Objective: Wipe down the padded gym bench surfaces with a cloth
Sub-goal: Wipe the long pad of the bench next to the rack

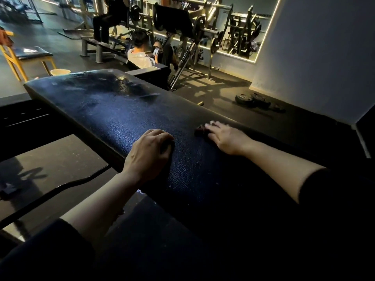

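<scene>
A long black padded bench (113, 110) runs from the near right to the far left, its far end shiny with damp streaks. My left hand (149, 152) rests on the pad near its left edge, fingers curled over onto the surface, with nothing visible in it. My right hand (225, 136) lies flat on the pad by the right edge, fingers straight and blurred. A small dark reddish cloth (200, 131) shows under and just left of those fingers.
A curved black bar (67, 185) lies left of the bench over the dark floor. Weight plates (251, 100) sit on the floor at the right by the wall. Two people (142, 51) sit beyond the bench among machines. A yellow-legged stool (30, 55) and a bucket (59, 72) stand far left.
</scene>
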